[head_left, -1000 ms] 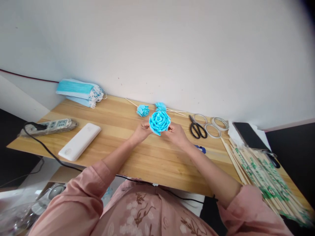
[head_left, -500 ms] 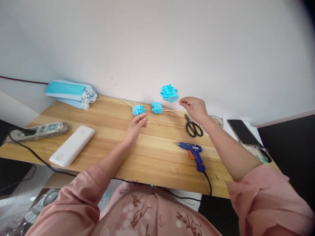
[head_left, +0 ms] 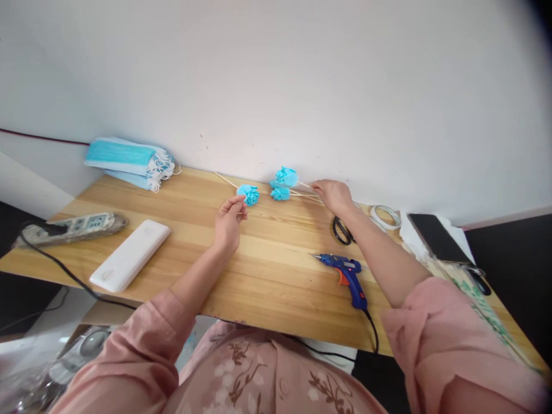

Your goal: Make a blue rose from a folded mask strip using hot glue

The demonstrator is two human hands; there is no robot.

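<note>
My right hand (head_left: 334, 195) pinches the thin pale stem of a light-blue rose (head_left: 286, 175), made of folded petals. That rose lies just above and against another blue rose (head_left: 280, 194) whose stem points right. Farther left lies a third blue rose (head_left: 250, 195), its stem slanting up to the left. My left hand (head_left: 229, 221) has its fingers curled together, with the tips overlapping this third rose's near edge; nothing shows in them. Whether they touch the petals I cannot tell.
Black-handled scissors (head_left: 341, 231) sit partly under my right hand, near a blue glue gun (head_left: 345, 270) with its cord. A tape roll (head_left: 385, 217) and phone (head_left: 437, 237) are at right. Masks (head_left: 125, 158), a power strip (head_left: 86, 227) and a white power bank (head_left: 129, 256) are at left.
My right hand has lowered the held rose from the air down beside the middle rose. My left hand has shifted slightly left. The view has moved a little.
</note>
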